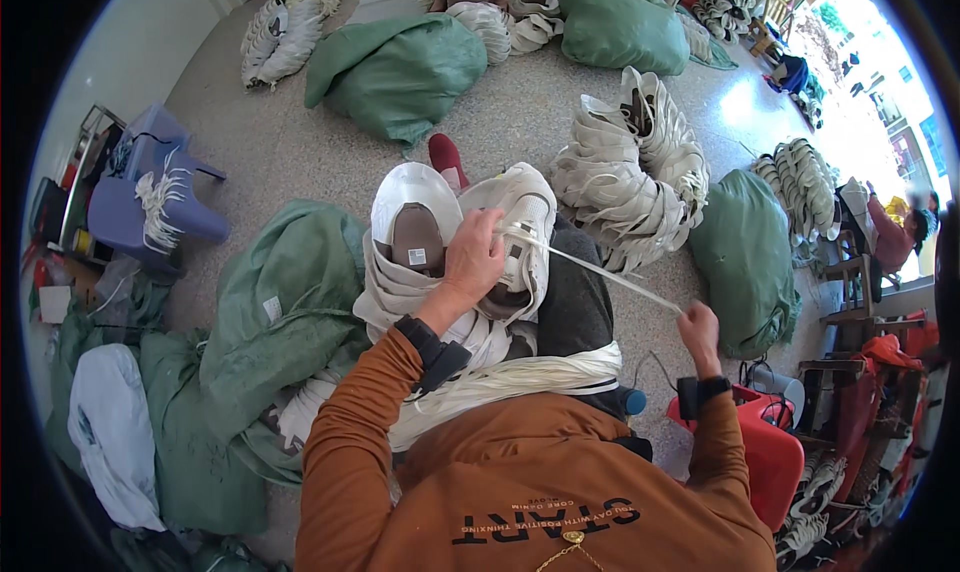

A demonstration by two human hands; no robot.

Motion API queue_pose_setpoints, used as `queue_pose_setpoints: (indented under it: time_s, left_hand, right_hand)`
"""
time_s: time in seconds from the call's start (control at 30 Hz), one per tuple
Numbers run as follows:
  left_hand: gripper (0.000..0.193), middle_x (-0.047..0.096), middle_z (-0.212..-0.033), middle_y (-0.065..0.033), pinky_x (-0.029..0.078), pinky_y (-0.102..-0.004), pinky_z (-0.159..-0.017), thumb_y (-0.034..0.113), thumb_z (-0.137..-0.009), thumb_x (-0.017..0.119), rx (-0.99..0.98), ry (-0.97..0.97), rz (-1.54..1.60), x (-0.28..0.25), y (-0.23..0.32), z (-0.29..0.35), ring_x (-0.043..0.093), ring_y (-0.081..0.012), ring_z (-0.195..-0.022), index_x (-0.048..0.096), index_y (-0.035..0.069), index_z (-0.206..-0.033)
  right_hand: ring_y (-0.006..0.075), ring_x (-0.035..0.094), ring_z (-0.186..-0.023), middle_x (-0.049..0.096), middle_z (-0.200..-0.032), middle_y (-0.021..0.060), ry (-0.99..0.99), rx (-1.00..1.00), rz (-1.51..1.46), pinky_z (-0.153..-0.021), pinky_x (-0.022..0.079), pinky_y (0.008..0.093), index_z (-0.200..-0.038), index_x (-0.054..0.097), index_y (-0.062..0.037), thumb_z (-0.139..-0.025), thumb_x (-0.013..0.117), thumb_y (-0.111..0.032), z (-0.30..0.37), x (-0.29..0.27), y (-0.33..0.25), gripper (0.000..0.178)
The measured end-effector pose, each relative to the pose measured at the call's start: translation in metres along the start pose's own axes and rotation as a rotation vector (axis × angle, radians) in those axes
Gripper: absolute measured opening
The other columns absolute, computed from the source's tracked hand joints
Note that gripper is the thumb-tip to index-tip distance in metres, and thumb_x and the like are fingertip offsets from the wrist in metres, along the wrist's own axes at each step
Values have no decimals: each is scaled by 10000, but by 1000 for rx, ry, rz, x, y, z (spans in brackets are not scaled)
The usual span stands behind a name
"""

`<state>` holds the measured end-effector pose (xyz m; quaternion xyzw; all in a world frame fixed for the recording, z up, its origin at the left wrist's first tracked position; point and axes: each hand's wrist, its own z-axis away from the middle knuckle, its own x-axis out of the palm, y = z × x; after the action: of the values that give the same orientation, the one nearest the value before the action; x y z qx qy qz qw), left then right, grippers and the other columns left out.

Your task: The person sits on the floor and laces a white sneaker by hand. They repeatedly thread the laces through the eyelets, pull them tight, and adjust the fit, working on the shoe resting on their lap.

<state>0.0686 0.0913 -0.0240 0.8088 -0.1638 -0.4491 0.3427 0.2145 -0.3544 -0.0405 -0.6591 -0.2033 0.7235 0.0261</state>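
Observation:
On my lap a white shoe upper (pixel 532 212) lies with its toe pointing away from me. My left hand (pixel 475 257) is closed at its lacing, pinching the white shoelace (pixel 610 277). The lace runs taut from there to my right hand (pixel 698 330), which is closed on its other part, out to the right. Beside the upper, left of my left hand, sits a stack of nested uppers (pixel 400 187) with a brown lining and a small white label. A thick bundle of white laces (pixel 520 382) lies across my lap.
Green sacks (pixel 400 72) stand ahead, to the left and to the right. A heap of uppers (pixel 630 172) rests on the floor ahead right. At left is a purple stool (pixel 160 192) with laces on it; a red stool (pixel 765 452) stands by my right arm. Another person (pixel 890 232) sits far right.

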Motion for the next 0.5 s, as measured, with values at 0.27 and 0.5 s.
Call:
queue_pose_setpoints:
  time_s: [0.27, 0.5]
  left_hand:
    - [191, 560, -1055, -123, 490, -408, -833, 55, -794, 660, 320, -159, -231, -12, 12, -32, 583, -336, -968, 677, 55, -984]
    - [131, 589, -1031, -61, 451, -318, -849, 158, -846, 697, 159, -579, 108, -29, 14, -50, 580, -215, -933, 682, 49, -918]
  right_hand:
    - [407, 639, -828, 646, -837, 198, -74, -118, -131, -742, 514, 475, -922, 651, -38, -823, 658, -133, 30, 37, -34, 137]
    - [386, 602, -946, 625, -1009, 172, 126, -696, -529, -841, 472, 451, -1027, 622, -33, -869, 622, -37, -2, 31, -222, 158]
